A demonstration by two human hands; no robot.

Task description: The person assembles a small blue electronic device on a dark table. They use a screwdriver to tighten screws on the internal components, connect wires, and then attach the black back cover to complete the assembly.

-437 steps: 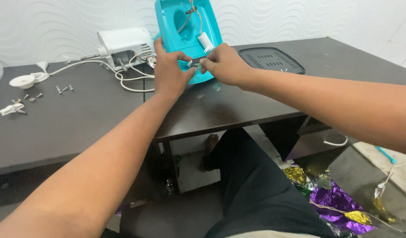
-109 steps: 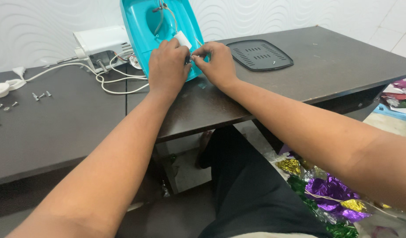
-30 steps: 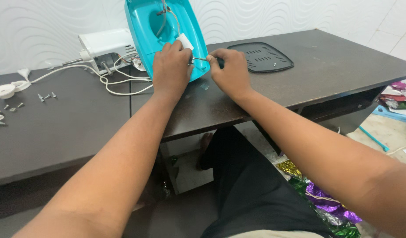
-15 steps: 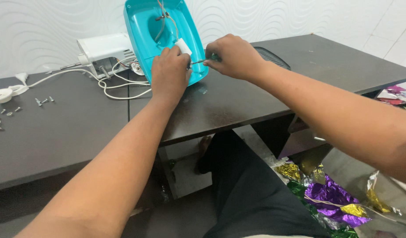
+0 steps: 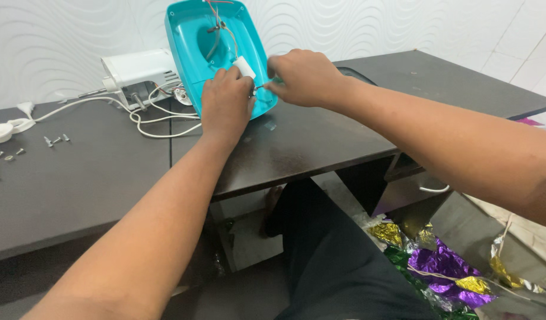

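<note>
Item 1: teal plastic housing (image 5: 193,44), open side facing the person, leaning tilted against the white wall at the back of the dark table (image 5: 320,139); thin wires are running down inside its hollow.

Item 2: white cylinder part (image 5: 244,67), sitting at the lower right of the housing, just above the knuckles of the left hand (image 5: 227,106). That hand is pressing down on the housing's lower rim, fingers curled around the part's base; whether they are actually gripping it cannot be told from here.

Item 3: small metal piece (image 5: 259,88), lying between the 2 hands. The right hand (image 5: 302,77) is closing thumb and forefinger in a pinch on its near end, right beside the left hand's fingertips.

Item 4: white appliance body (image 5: 139,71), lying left of the housing, with a white cord (image 5: 160,121) looping over the tabletop.

Item 5: several loose screws (image 5: 55,140), resting well apart at the far left.

Item 6: crumpled foil scraps (image 5: 439,261), purple, gold and green, lying on the floor under the table's right side.
</note>
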